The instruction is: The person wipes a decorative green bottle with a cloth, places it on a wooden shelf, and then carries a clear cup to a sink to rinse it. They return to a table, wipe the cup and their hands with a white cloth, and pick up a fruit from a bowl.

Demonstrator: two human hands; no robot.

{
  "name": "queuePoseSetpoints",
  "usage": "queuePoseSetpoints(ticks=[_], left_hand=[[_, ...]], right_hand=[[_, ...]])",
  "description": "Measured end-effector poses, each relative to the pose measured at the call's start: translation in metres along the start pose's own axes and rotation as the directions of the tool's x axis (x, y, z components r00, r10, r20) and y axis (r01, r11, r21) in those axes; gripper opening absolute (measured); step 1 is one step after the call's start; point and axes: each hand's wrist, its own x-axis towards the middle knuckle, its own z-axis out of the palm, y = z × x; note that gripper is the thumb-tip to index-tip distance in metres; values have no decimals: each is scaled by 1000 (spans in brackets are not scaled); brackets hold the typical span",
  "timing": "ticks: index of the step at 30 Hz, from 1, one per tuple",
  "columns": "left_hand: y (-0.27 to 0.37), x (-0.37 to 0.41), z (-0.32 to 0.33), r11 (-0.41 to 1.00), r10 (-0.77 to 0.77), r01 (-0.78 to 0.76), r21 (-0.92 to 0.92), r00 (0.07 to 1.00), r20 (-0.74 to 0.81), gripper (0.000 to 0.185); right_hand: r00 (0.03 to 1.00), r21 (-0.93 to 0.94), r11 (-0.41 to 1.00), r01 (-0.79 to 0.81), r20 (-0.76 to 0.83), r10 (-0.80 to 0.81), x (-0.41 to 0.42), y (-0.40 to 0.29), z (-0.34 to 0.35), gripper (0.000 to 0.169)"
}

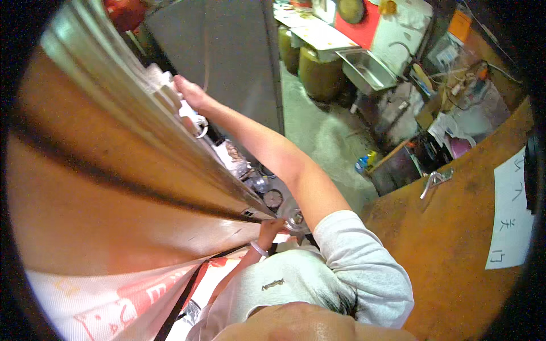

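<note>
My right arm reaches up and left, and my right hand is at small white items along the metal-edged rim of a large orange-brown panel. Its fingertips partly merge with these items, so whether it holds one is unclear. Just below it is a white ring-shaped handle. My left hand, with a pale bracelet at the wrist, is close to my chest at the panel's lower end. It lies beside a clear round container; its grip is not clear. A round lid-like thing is just above.
A dark grey panel stands beyond my right arm. Farther right are brown barrel-like containers, a steel sink and cluttered plastic bags. A brown door with a metal handle and a paper bearing writing is at right.
</note>
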Motion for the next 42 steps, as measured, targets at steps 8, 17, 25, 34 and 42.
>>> queuePoseSetpoints(ticks=[8,17,25,34,42], left_hand=[[-5,71,19,946,-230,224,-233,973,3,33],[-91,215,49,978,-123,82,-191,970,-209,29],[-80,346,78,987,-121,88,-134,958,-261,29],[-60,529,110,977,-164,130,-171,965,-205,31],[35,739,157,990,-109,113,-84,993,54,30]], right_hand=[[999,-27,1000,5,47,-4,-39,13,-51,47],[900,-244,878,-411,47,434,-292,220,-317,30],[239,80,318,-945,-498,834,-462,295,-577,24],[300,292,627,-722,-685,664,-342,348,-781,32],[-8,480,715,-509,-833,553,-301,402,-935,29]])
